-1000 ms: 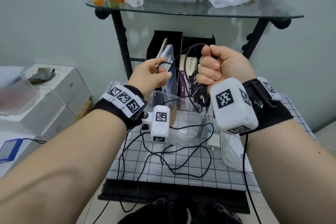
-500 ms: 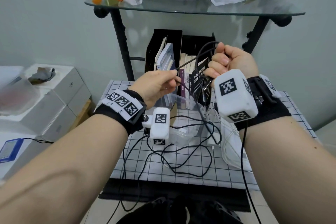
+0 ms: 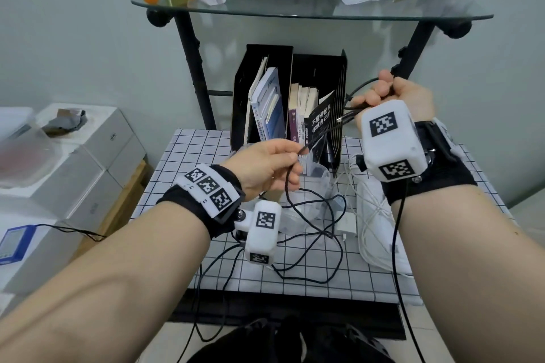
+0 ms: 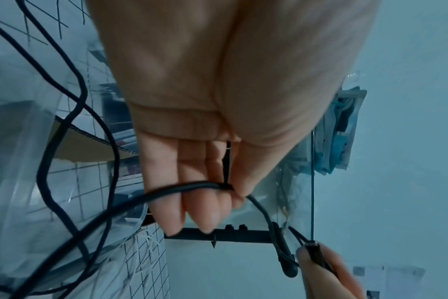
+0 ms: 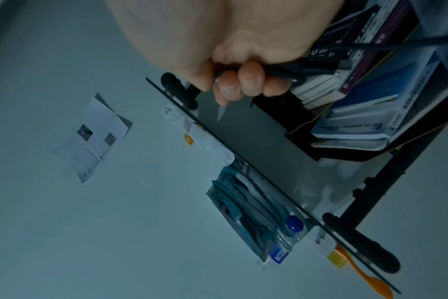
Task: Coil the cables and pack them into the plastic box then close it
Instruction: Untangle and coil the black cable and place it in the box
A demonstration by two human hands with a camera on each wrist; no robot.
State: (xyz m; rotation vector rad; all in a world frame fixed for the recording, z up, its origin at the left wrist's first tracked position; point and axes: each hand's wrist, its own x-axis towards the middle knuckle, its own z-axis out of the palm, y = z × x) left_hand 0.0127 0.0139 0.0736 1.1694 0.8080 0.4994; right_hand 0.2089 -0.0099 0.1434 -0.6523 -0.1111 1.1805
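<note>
Barely started tbh: right hand (image 3: 392,97) fisted round a few loops of the black cable (image 3: 312,209), left hand (image 3: 265,165) pinching it mid-frame, rest sprawled lower-centre. Plastic box (image 3: 320,177) sat open, white cable (image 3: 374,215) untouched.

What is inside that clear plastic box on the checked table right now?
Little can be told. The plastic box sits mostly behind the left hand, and its clear walls show only the black cable draped around it. The white cable lies outside, beside it. The box's floor is covered.
</note>
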